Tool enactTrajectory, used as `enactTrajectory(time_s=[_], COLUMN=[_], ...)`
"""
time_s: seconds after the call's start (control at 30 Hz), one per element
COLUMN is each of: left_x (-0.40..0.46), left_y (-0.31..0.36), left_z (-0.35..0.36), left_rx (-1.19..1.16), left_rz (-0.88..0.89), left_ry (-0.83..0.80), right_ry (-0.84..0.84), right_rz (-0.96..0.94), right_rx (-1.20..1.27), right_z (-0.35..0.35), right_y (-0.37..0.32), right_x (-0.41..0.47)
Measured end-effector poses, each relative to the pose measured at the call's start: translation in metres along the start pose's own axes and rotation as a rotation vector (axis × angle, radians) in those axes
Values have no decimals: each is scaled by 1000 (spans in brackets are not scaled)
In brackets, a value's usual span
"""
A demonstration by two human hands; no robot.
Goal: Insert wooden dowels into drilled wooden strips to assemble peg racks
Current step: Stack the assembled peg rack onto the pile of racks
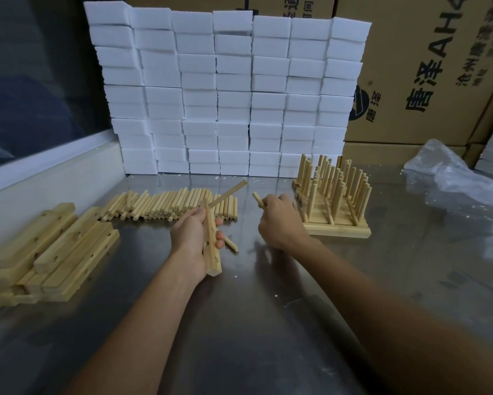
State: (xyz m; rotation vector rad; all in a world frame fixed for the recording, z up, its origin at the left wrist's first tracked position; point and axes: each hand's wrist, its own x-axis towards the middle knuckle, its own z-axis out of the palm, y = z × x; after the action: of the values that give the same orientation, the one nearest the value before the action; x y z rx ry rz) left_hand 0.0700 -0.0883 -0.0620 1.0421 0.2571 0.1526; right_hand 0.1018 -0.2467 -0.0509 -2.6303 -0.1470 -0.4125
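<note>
Drilled strip (211, 246) in left hand (189, 236)

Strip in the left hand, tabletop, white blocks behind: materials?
Strip: pale bare wood, probably bamboo or pine; matte, drilled holes show.
Tabletop: likely brushed stainless steel; grey sheen, blurred reflections.
White blocks: apparently foam; matte, crumbs at their base.

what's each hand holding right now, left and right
Left hand: fingers curled round a drilled wooden strip that has one dowel in it.
Right hand: fingers closed on a loose dowel.
</note>
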Motion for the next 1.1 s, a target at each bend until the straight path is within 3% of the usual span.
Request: enactTrajectory(time_s=[0.17, 0.33, 0.53, 0.73, 0.9, 1.1], left_x=[-3, -6, -9, -9, -9, -9], left_y=[-1, -2, -1, -2, -3, -3], left_z=[3, 4, 3, 2, 2, 3], left_rx=[7, 29, 37, 61, 65, 78], left_rz=[6, 15, 12, 12, 9, 19], left_ry=[-25, -37, -41, -35, -42, -32], right_ry=[61, 151, 110, 47, 17, 124], right_rz=[-58, -58, 118, 128, 52, -84], right_rx=[437, 700, 1080, 1101, 954, 844], right_z=[-3, -4, -12, -13, -8, -8], right_y=[-3, -2, 0, 3, 1, 0], right_x=[-32, -48, -52, -54, -53, -54])
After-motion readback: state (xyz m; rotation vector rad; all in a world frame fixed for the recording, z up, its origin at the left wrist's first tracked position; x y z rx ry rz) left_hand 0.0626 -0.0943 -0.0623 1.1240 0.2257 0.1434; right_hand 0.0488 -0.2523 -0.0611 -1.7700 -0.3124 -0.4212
